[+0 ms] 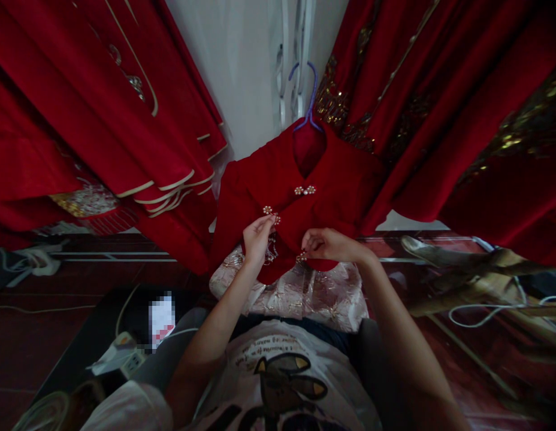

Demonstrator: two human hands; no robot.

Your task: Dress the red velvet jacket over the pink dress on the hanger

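A red jacket hangs in front of me on a purple hanger, its lower part resting over pale gold-patterned fabric on my lap. Near the neckline sits a flower-shaped clasp with pearly beads. My left hand pinches a beaded flower clasp on the jacket's front, and a short beaded chain dangles beside its fingers. Lower on the right, the curled fingers of my right hand close at the jacket's edge, just above another small beaded ornament.
Red garments with pale piping hang at left; red garments with gold sequins hang at right. A power strip and a pixelated white object lie at lower left. Wooden legs and a white cable stand at right.
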